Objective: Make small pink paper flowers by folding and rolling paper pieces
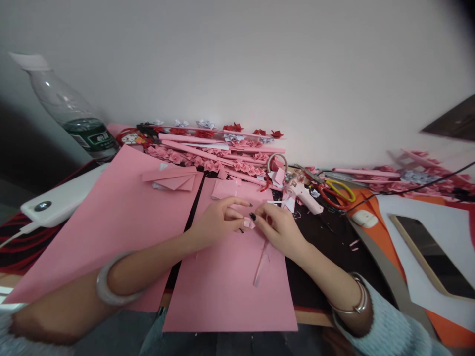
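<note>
Between my two hands is a small folded piece of pink paper [249, 224], pinched at its edges. My left hand [222, 217] grips its left side with thumb and finger. On the other side my right hand [276, 225] closes its fingertips on the same piece. Both hands are over a large pink paper sheet [230, 291]. A narrow pale strip [261, 267] lies on this sheet below my right hand. Just beyond my left hand is a stack of small pink paper squares [224, 189].
Folded pink paper [172, 179] lies on another sheet [111, 217]. Behind are paper flowers [208, 160], a glue gun [302, 193] and scissors [337, 193]. A bottle [74, 109] and power bank [63, 198] stand left; a phone [430, 254] and earbud case [364, 218] lie right.
</note>
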A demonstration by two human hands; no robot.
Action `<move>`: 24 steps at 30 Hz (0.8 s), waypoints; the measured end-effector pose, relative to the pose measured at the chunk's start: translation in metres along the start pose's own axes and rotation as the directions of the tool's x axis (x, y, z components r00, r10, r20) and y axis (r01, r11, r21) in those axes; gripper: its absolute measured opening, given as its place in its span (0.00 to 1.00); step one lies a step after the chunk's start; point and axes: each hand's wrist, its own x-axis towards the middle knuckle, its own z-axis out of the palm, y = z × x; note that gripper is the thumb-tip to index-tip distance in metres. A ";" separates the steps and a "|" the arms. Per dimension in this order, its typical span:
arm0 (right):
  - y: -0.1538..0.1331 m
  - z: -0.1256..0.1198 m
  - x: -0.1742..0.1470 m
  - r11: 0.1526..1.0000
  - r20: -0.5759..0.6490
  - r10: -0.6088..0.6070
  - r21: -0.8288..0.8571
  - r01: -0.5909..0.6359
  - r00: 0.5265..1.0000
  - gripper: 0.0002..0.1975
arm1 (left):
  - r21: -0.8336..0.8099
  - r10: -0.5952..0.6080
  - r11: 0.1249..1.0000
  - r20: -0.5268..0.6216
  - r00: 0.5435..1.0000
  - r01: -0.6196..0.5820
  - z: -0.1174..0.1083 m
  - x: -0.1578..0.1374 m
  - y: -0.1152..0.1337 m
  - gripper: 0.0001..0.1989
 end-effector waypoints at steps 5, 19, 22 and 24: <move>-0.002 0.001 0.001 0.995 0.148 -0.098 0.038 0.094 0.984 0.10 | -0.002 0.033 0.999 0.066 0.997 -0.033 -0.001 0.001 -0.008 0.19; -0.001 0.004 -0.001 0.993 0.122 -0.109 0.049 0.104 0.987 0.11 | -0.123 -0.006 0.992 0.106 0.994 0.019 -0.003 0.005 -0.009 0.22; -0.001 0.004 -0.002 0.995 0.119 -0.097 0.016 0.096 0.988 0.11 | -0.123 -0.012 0.992 0.093 0.996 0.023 -0.002 0.006 -0.009 0.23; -0.002 0.004 -0.002 0.995 0.126 -0.099 0.012 0.098 0.987 0.11 | -0.141 -0.016 0.990 0.100 0.995 0.030 -0.002 0.006 -0.009 0.23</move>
